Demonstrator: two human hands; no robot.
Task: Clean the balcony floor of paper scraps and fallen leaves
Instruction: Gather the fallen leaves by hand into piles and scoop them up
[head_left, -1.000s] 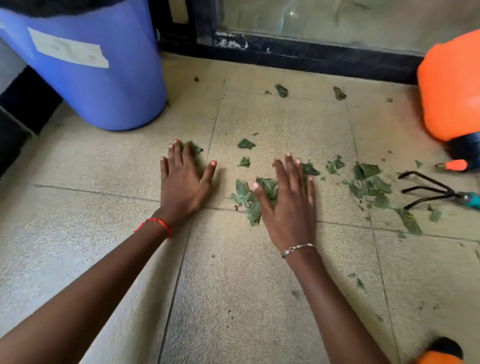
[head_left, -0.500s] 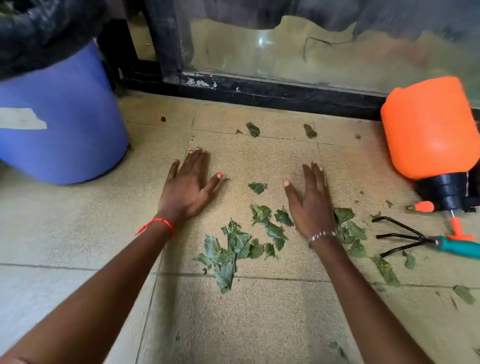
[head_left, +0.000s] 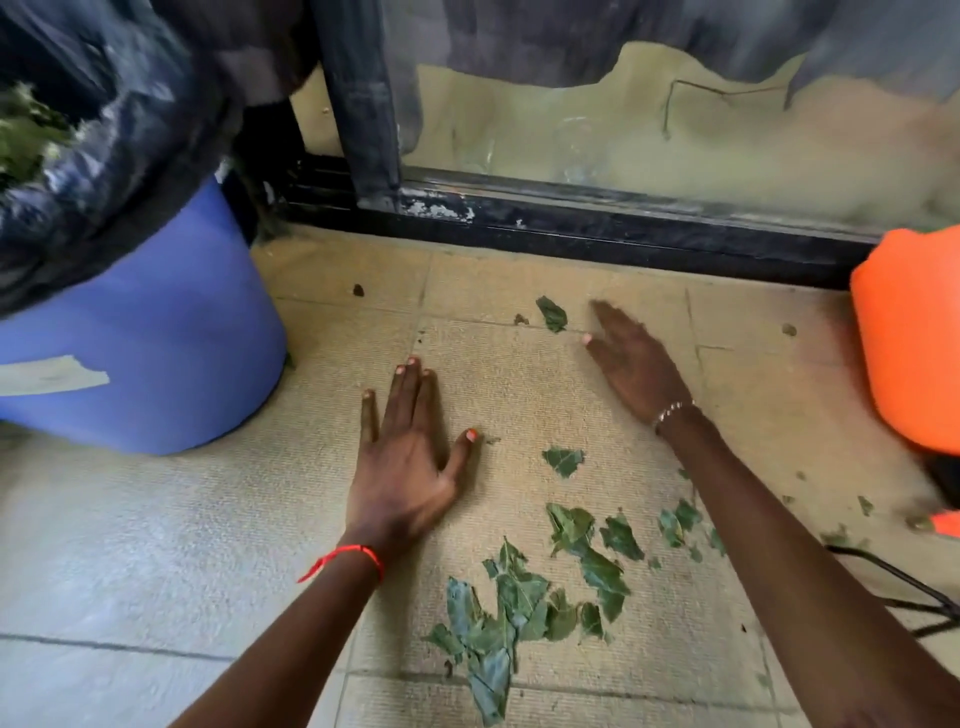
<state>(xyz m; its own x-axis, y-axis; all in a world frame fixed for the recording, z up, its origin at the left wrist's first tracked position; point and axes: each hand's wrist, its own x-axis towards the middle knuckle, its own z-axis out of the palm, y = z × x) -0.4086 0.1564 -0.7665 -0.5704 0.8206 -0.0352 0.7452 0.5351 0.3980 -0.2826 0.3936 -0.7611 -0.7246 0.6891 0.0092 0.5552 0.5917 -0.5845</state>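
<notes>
Hands are well apart, both spread with straight fingers and holding nothing. The left hand lies palm down on the floor at centre frame, a red thread at its wrist. The right hand, with a bracelet at its wrist, is stretched toward upper centre and is blurred, so I cannot tell whether its palm touches the tiles. Its fingertips are just beside a lone leaf, which lies to their left, near the black door track.

The risk, as I judge it, is that a flat-palm sweep skates over thin pieces and leaves them. It could also flick the lone leaf into the door track, where fingers would struggle to fetch it. A drag back could scatter the small scraps beside the right forearm toward the orange sprayer and the rake tines at the right edge.

Most of the leaves sit in a loose heap at lower centre, between the two forearms and below both hands in the frame. One torn piece lies apart from it, between the hands and to the right of the left thumb. No paper shows plainly on the floor. The blue bin with its black liner stands at upper left, well apart from the heap.
</notes>
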